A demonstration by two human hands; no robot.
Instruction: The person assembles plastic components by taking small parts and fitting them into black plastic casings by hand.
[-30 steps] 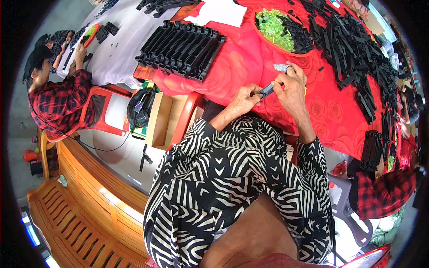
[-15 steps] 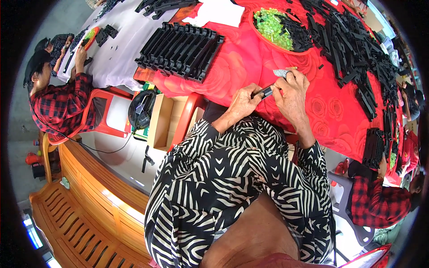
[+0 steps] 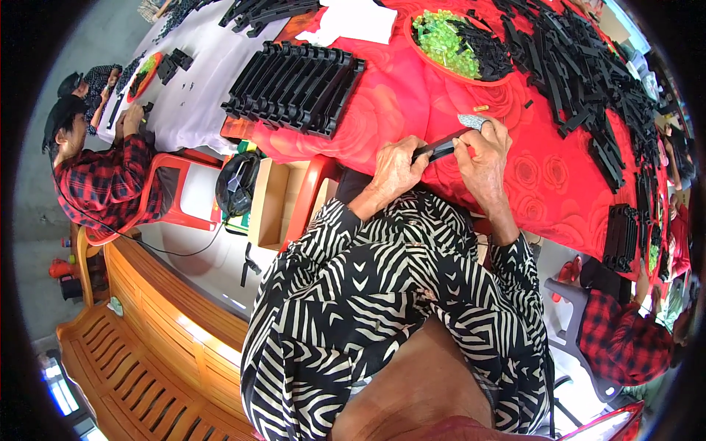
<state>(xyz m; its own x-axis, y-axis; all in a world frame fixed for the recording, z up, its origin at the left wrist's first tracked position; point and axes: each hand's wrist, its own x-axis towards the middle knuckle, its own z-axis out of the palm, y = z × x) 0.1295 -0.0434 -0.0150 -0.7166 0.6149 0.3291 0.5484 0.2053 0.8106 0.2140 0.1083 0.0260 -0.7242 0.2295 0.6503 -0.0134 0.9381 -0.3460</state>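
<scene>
Over the near edge of the red-clothed table, both my hands hold a slim black plastic strip (image 3: 443, 146). My left hand (image 3: 396, 170) pinches its left end between thumb and fingers. The fingers of my right hand (image 3: 483, 163) are closed on the other end, hiding part of it. A silvery patterned covering (image 3: 471, 120) shows at a right fingertip, with a dark ring on that hand. Just beyond lies a small gold-coloured piece (image 3: 481, 109). Further off, a shallow orange bowl (image 3: 491, 83) holds translucent green pieces (image 3: 443, 42) and small black parts (image 3: 491, 55).
A row of black slotted frames (image 3: 294, 88) stands at the table's left. Many black strips (image 3: 570, 66) are heaped at the right. People in checked shirts sit on both sides. A cardboard box (image 3: 278, 202), a red chair (image 3: 184, 195) and a wooden bench (image 3: 162, 323) are left of me.
More of the black strip now shows between my hands. My right fingers have curled in, and the gold-coloured piece is more plainly visible beyond them. The view has shifted slightly.
</scene>
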